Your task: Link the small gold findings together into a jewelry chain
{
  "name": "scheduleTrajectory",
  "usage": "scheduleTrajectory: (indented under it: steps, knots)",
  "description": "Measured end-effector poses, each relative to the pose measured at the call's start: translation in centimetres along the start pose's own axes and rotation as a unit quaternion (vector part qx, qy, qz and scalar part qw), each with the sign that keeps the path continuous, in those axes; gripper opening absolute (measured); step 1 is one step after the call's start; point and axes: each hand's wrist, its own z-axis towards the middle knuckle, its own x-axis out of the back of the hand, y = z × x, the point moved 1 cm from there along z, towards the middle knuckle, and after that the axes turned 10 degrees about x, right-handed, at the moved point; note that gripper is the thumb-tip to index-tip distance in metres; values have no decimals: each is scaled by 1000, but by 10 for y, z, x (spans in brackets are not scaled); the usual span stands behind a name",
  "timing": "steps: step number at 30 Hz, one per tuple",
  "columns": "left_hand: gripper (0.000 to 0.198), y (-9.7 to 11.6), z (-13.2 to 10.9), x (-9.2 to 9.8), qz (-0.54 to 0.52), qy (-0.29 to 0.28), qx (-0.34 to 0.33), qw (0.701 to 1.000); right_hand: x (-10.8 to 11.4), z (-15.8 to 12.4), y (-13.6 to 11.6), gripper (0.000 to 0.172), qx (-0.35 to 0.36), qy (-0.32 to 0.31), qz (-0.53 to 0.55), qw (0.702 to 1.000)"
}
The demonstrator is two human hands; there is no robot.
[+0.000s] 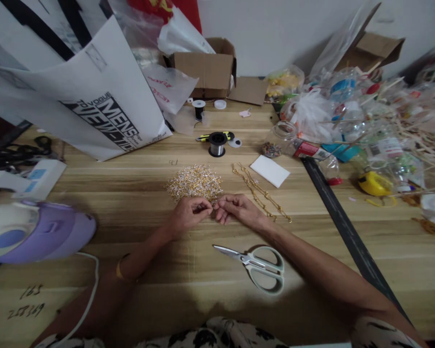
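My left hand (pixel 192 212) and my right hand (pixel 239 211) meet fingertip to fingertip over the table, both pinched closed. What sits between the fingertips is too small to make out. Right behind them lies a heap of small gold and clear beaded pieces (pixel 194 181). To the right of the heap, two gold bead chains (pixel 255 192) stretch out side by side. Scissors with pale grey handles (pixel 252 263) rest nearer to me, below my right hand, blades pointing left. A spool of silver wire (pixel 216 145) stands upright behind the heap.
A white card (pixel 270 170) and a bead jar (pixel 278 139) lie at the right. Plastic bags and bottles (pixel 377 121) crowd the far right. On the left stand a white paper bag (pixel 94 96) and a purple-and-white appliance (pixel 39 232) with its cord. A cardboard box (pixel 203 70) stands at the back.
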Motion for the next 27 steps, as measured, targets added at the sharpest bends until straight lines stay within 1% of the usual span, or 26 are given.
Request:
scheduleTrajectory:
  steps: [3,7,11,15,19,27]
  knots:
    - [11,-1,1,2,-32,1,18,999,1,1,0,32,10,3,48,999]
    - [10,-4,3,4,-61,18,20,998,1,0,-1,25,10,10,94,995]
    - [11,-7,3,4,-76,25,17,997,0,-1,-2,24,19,20,83,996]
    - [11,-8,4,4,-82,27,19,996,0,-1,-1,23,27,13,70,997]
    - [12,-7,4,4,-83,22,16,996,-1,-1,-2,20,26,2,65,998]
    - [10,-8,4,4,-69,21,3,997,-1,-1,-3,19,20,10,59,998]
